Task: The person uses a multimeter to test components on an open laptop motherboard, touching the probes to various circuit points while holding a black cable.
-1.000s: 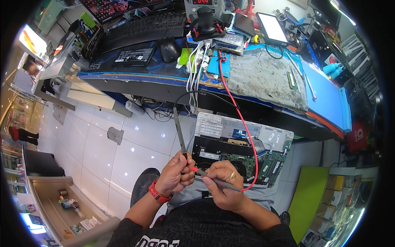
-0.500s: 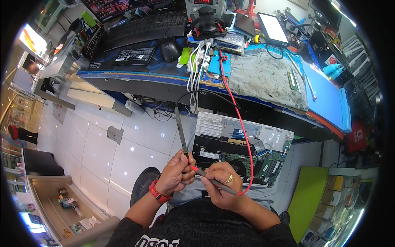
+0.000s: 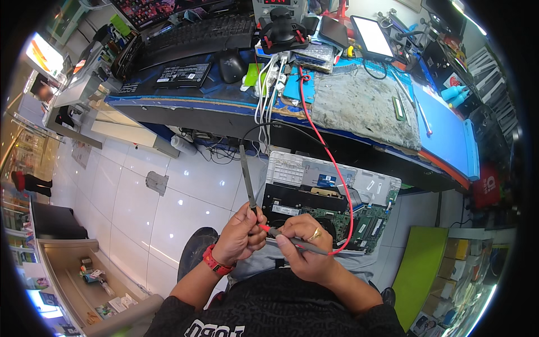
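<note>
My left hand (image 3: 242,235), wearing a red watch, is closed on a grey-and-black test probe (image 3: 246,177). That probe stands nearly upright, with a black wire (image 3: 269,124) leaving its top end. Closed around a grey-and-red test probe (image 3: 306,245), my right hand (image 3: 309,253) has a ring on one finger. The red front of this probe points at my left fingers, which hide whether the two tips touch. A red wire (image 3: 349,202) loops from its rear end up to the bench. Beneath and beyond my hands, an opened laptop (image 3: 359,194) lies on my lap, its green circuit board and fan exposed.
Ahead stands a workbench (image 3: 224,112) with a keyboard (image 3: 202,36), a mouse (image 3: 231,68), a laptop battery (image 3: 183,76), a grey work mat (image 3: 359,106) and a lit phone-like screen (image 3: 371,38). White cables (image 3: 272,84) hang over its edge. A green panel (image 3: 415,261) is at right.
My right hand has turned slightly, so its probe lies flatter with the rear end higher. The red wire's loop has swung to the right. My left hand stays nearly still.
</note>
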`<state>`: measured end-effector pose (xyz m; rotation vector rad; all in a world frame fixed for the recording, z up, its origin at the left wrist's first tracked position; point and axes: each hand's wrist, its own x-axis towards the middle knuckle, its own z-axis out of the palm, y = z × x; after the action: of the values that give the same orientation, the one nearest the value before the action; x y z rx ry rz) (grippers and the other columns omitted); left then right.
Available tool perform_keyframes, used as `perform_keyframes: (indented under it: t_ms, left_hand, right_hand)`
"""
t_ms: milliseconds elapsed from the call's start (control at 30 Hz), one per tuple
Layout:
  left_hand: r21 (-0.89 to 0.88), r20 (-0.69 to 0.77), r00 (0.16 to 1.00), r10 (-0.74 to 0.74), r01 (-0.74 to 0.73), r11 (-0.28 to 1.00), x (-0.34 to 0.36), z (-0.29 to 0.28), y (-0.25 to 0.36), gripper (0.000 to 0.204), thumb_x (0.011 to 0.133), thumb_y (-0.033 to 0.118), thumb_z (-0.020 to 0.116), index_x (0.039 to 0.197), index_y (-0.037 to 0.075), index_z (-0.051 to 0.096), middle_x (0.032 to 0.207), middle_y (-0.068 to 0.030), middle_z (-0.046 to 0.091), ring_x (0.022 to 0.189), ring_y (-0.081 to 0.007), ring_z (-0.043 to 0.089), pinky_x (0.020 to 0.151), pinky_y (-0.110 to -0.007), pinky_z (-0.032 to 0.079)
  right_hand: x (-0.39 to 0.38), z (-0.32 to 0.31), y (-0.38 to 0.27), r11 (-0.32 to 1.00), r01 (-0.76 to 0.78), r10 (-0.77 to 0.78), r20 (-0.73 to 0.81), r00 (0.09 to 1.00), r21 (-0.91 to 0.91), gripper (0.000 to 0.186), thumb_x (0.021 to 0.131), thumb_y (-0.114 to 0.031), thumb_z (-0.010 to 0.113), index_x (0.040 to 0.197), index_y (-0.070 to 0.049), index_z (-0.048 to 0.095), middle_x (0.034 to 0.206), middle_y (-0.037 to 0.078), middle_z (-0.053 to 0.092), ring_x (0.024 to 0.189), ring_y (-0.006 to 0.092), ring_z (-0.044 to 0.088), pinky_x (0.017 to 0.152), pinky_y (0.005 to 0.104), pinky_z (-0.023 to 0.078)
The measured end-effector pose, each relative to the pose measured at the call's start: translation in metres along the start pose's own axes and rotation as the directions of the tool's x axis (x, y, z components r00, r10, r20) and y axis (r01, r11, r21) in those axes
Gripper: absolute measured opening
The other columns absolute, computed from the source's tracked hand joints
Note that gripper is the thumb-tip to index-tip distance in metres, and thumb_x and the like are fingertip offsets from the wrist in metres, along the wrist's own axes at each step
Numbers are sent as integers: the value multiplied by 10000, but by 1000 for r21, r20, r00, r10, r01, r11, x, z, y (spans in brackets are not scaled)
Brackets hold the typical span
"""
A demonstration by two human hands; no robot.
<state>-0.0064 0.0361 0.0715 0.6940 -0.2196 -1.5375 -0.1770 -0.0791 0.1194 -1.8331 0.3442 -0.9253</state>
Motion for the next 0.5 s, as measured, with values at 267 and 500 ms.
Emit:
perform_keyframes:
  t_ms: [267, 500]
  left_hand:
    - [-1, 3, 1000, -4, 4, 1000, -1, -1, -1, 274, 1114, 405, 495, 1099, 133, 523, 786, 46, 384, 540, -60, 258, 512, -242, 250]
    - [-4, 11, 1000, -2, 2, 1000, -1, -2, -1, 267, 1118, 395, 488, 1100, 130, 522, 782, 45, 383, 538, -59, 251, 511, -244, 247]
  right_hand:
    - [1, -1, -2, 999, 34, -34, 16, 999, -29, 177, 873, 43, 765, 986, 20, 630, 943, 174, 677, 745, 252, 702, 623, 310, 555]
    - [0, 0, -2, 999, 37, -37, 11, 999, -18, 182, 871, 52, 764, 989, 22, 628, 947, 180, 676, 752, 255, 708, 623, 316, 559]
